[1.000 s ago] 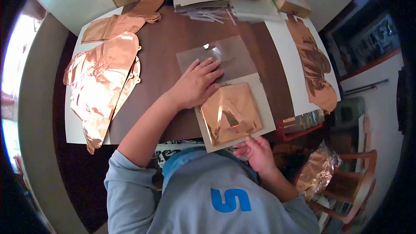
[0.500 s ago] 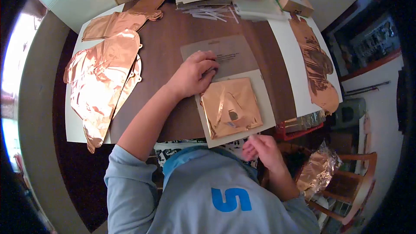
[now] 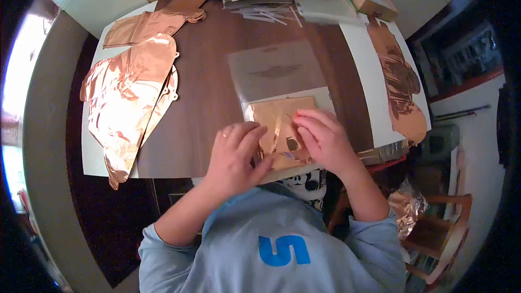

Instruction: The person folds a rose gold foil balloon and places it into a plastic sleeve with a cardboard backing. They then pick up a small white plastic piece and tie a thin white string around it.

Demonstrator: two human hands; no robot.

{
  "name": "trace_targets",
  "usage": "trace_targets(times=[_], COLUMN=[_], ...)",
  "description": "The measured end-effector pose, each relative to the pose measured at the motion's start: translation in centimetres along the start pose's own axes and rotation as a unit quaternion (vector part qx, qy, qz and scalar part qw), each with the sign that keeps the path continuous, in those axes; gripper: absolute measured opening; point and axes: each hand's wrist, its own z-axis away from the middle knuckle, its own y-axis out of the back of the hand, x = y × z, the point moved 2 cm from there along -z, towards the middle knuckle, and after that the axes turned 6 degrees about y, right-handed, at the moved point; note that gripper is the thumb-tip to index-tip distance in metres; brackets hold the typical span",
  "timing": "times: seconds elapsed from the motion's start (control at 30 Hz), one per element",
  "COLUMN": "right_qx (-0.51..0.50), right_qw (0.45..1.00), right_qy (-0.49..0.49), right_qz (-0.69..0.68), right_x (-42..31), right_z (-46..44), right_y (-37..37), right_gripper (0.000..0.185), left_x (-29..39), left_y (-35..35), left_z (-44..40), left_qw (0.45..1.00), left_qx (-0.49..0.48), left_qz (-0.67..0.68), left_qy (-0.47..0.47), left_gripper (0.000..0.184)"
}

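Folded copper foil (image 3: 281, 130) between left hand (image 3: 233, 154) and right hand (image 3: 328, 141), fingers loosely curled, grip unclear

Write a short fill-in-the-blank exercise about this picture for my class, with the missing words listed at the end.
1. The left hand, at the folded foil square, wears a ____.
2. The large marking on the sweatshirt is coloured ____.
3. The wooden chair stands on the person's ____ side.

Missing words: ring; blue; right.

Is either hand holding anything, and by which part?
Cannot tell: the left hand and right hand are at opposite sides of the folded foil; neither shows a clear grip.
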Motion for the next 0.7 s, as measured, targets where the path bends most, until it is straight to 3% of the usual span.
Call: trace_targets(times=[0.13,0.23,0.27,0.47,0.7], right_qx=[-0.033,-0.031,-0.031,-0.055,-0.052], right_qw=[0.996,0.993,0.992,0.989,0.992], right_qy=[0.03,0.038,0.038,0.034,0.047], right_qz=[0.082,0.112,0.118,0.136,0.1], right_x=[-0.5,-0.9,-1.0,-1.1,-1.5], right_z=[-0.5,-0.7,-0.9,-0.3,-1.9], right_y=[-1.7,-2.2,-2.2,-2.3,-3.0], right_gripper=[0.023,0.028,0.029,0.031,0.036], left_x=[-1.9,-3.3,-3.1,-4.4,-4.7], left_y=[-0.4,-0.5,-0.5,-2.4,-2.5], left_z=[-0.4,-2.4,-3.2,-5.5,-5.6], left_qw=[0.999,0.997,0.994,0.962,0.99], left_qx=[0.044,0.043,0.047,-0.127,0.008], left_qz=[-0.008,-0.027,-0.045,-0.219,-0.103], left_qy=[0.002,-0.061,-0.087,-0.099,-0.098], left_gripper=[0.044,0.041,0.032,0.011,0.008])
